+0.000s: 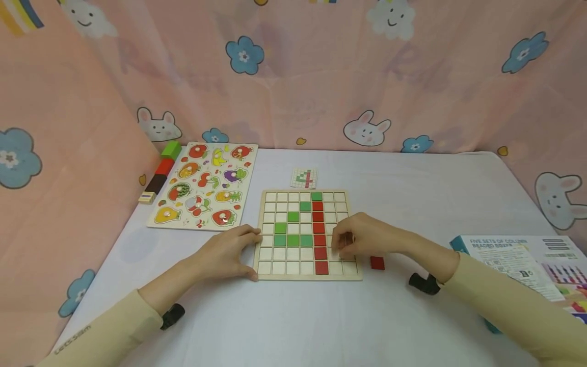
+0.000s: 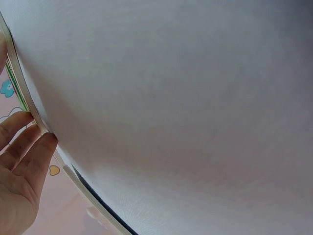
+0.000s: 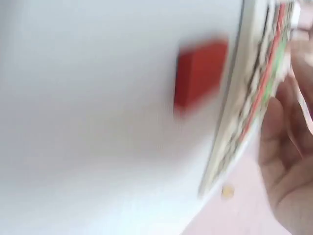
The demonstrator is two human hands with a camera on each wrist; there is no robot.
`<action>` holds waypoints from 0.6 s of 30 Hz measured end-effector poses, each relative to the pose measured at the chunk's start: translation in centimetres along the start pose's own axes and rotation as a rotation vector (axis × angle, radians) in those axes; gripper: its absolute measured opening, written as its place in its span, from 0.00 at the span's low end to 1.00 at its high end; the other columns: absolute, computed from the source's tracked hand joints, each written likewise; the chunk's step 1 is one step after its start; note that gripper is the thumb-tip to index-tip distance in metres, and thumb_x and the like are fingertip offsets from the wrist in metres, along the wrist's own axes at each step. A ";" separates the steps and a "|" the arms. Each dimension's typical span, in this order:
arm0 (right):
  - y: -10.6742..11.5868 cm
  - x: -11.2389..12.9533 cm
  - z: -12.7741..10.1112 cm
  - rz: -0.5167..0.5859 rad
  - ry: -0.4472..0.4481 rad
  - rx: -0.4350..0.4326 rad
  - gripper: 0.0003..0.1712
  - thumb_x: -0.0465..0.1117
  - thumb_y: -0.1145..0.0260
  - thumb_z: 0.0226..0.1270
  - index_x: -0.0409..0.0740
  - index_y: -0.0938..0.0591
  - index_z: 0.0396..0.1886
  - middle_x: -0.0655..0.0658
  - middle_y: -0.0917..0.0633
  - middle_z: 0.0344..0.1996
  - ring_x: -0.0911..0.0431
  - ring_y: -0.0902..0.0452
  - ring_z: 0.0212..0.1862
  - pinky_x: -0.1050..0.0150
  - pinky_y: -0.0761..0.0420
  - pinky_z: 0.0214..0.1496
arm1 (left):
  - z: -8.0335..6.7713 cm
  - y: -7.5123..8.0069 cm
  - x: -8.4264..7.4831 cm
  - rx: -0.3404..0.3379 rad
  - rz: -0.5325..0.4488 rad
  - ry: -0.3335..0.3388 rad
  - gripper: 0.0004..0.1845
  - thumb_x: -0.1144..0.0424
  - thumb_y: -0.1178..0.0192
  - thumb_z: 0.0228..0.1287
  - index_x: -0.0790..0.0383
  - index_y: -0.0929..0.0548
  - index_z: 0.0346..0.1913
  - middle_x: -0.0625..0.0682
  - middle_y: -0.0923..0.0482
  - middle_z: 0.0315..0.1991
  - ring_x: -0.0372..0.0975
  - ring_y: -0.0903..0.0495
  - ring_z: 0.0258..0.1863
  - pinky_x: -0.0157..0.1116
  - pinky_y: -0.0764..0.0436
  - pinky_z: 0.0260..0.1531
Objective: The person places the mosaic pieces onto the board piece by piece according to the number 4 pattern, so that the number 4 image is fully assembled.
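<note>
A square wooden grid board (image 1: 302, 278) lies flat in the middle of the table. Several red squares (image 1: 318, 216) form a column on it, and green squares (image 1: 293, 217) make a slanting line and a short row to their left. My left hand (image 1: 224, 255) rests against the board's left edge, fingertips touching the rim, as the left wrist view also shows. Over the board's right side, my right hand (image 1: 359, 237) has its fingers bent; whether something is between them is hidden. A loose red square piece (image 1: 377, 263) lies just right of the board.
A small pattern card (image 1: 304, 178) lies behind the board. At the back left are a fruit puzzle board (image 1: 231, 199) and a row of coloured blocks (image 1: 164, 166). A printed box (image 1: 518, 265) stands at the right, partly behind the right sleeve.
</note>
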State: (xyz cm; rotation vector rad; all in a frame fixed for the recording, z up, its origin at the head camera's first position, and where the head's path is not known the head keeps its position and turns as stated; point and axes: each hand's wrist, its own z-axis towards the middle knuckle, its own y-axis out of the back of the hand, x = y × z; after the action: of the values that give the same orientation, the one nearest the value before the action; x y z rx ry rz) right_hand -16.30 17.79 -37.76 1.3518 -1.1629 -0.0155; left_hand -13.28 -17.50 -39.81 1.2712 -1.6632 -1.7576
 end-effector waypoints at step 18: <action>2.5 -4.8 -3.3 0.065 -0.107 0.286 0.22 0.33 0.23 0.51 0.66 0.12 0.39 0.50 0.20 0.35 0.57 0.25 0.36 0.71 0.23 0.35 | 0.0 0.0 0.0 0.007 -0.003 0.007 0.46 0.38 0.23 0.39 0.56 0.22 0.64 0.49 0.26 0.66 0.45 0.24 0.65 0.48 0.21 0.60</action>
State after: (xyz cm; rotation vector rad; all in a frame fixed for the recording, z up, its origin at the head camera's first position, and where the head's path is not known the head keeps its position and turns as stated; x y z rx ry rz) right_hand -17.98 23.96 -38.20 1.5789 -1.3354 0.1315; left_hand -13.33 -17.51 -39.83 1.2815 -1.6660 -1.7490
